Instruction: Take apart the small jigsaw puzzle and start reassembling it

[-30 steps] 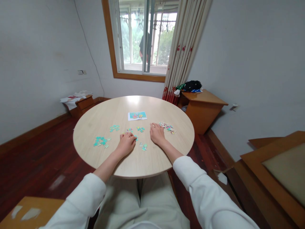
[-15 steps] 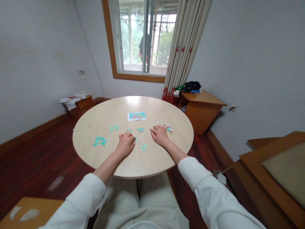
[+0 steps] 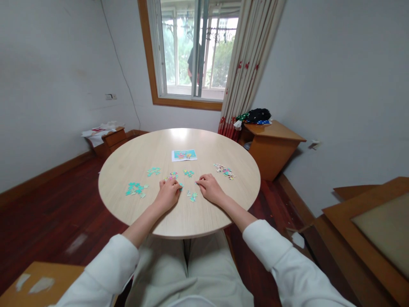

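Observation:
I sit at a round pale wooden table (image 3: pixel 223 213) strewn with small jigsaw pieces. My left hand (image 3: pixel 168 192) rests with curled fingers on teal and pink pieces (image 3: pixel 174 175) near the table's middle; what its fingertips hold is hidden. My right hand (image 3: pixel 209 188) lies just to the right, its fingers pinched on a small puzzle piece. Between the hands lie a few loose pieces (image 3: pixel 192 196). A teal cluster (image 3: pixel 136 189) lies to the left, and a multicoloured pile (image 3: pixel 225 171) to the right. The printed reference picture (image 3: pixel 184 154) lies farther back.
An orange wooden cabinet (image 3: pixel 271 147) with dark clothes (image 3: pixel 257 114) stands behind the table at the right, beside a curtain (image 3: pixel 246 64). A low box with papers (image 3: pixel 108 136) sits by the left wall. A person (image 3: pixel 192 59) stands outside the window. Wooden furniture (image 3: pixel 377 230) is at my right.
My right hand has drawn back from the multicoloured pile toward the table's middle, with its fingers now pinched. My left hand has stayed in place.

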Demonstrator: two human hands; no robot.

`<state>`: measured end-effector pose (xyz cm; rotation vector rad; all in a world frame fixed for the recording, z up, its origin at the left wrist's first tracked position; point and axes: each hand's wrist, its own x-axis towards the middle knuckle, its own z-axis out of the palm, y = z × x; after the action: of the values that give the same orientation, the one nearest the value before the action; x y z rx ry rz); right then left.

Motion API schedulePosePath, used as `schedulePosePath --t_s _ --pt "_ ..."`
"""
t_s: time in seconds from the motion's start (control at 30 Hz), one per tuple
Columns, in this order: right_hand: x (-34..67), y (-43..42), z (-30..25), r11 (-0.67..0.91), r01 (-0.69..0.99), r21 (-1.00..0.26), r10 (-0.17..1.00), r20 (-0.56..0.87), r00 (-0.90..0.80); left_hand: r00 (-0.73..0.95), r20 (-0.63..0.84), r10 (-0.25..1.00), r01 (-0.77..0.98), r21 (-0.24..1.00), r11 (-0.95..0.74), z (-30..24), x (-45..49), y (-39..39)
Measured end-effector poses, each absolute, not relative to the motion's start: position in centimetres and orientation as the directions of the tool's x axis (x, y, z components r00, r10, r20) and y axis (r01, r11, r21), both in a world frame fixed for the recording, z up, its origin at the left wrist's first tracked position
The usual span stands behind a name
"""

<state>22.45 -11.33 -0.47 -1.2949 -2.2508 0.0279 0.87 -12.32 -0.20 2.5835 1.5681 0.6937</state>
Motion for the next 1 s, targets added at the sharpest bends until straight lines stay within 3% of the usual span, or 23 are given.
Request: schedulePosePath --t_s 0.37,0.57,0.77,1.0 --pt "17.2 -9.9 0.5 0.532 0.822 -0.202 0.830 0.316 -0.460 0.378 0.429 0.821 0.831 0.233 -0.504 -0.4 -0.4 -14.3" --pt "17.2 -9.1 0.2 0.496 0.824 -0.273 0.849 0.350 -0.395 0.382 0.441 0.812 0.822 0.240 -0.517 -0.1 -0.4 -14.4" --pt "19.7 -8.5 -0.3 0.281 0.876 -0.392 0.901 0.421 -0.100 0.448 0.339 0.828 0.826 0.197 -0.528 -0.2 0.1 -13.5" --pt "24.9 -7.7 -0.3 -0.022 0.987 -0.160 0.918 0.389 0.084 0.403 0.233 0.885 0.885 0.147 -0.442 -0.6 0.4 -12.2"
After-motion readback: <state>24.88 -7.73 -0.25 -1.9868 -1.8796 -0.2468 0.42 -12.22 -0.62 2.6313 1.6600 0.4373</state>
